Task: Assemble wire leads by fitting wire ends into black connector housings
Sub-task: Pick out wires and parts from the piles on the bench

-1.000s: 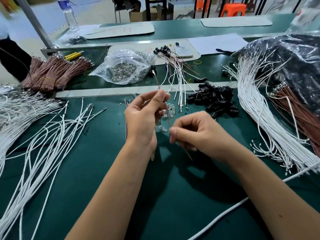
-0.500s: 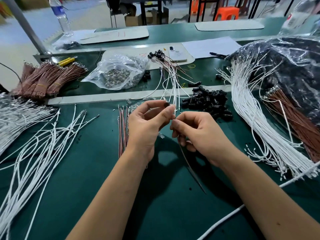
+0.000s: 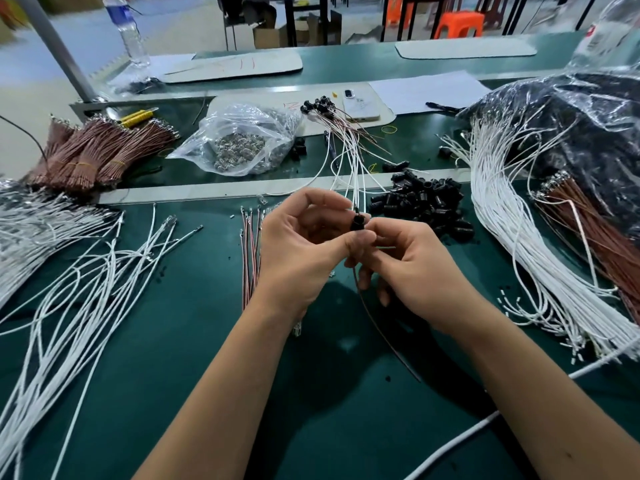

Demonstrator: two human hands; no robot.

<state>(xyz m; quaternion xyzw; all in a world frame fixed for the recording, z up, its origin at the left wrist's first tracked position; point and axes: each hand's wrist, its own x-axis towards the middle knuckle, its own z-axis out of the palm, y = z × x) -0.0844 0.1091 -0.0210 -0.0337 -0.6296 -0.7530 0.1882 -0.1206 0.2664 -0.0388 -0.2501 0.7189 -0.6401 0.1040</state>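
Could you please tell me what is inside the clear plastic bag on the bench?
The clear plastic bag holds a heap of small silvery metal parts; they are too small to identify, and whatever lies beneath the heap is hidden.

We record a green work mat (image 3: 180, 358) covering the bench. Left of the fingers (image 3: 358, 242), loose white wires (image 3: 86, 289) fan across it; just left of them lie a few red-brown leads (image 3: 250, 258). Beyond the fingertips sits a heap of black connector housings (image 3: 420, 200), with finished leads (image 3: 346, 147) farther back. Right of the fingers runs a thick white wire bundle (image 3: 512, 237) beside brown wires (image 3: 602, 237). Far left back: bound brown wire bundles (image 3: 93, 154) and a clear bag of metal terminals (image 3: 239, 143).
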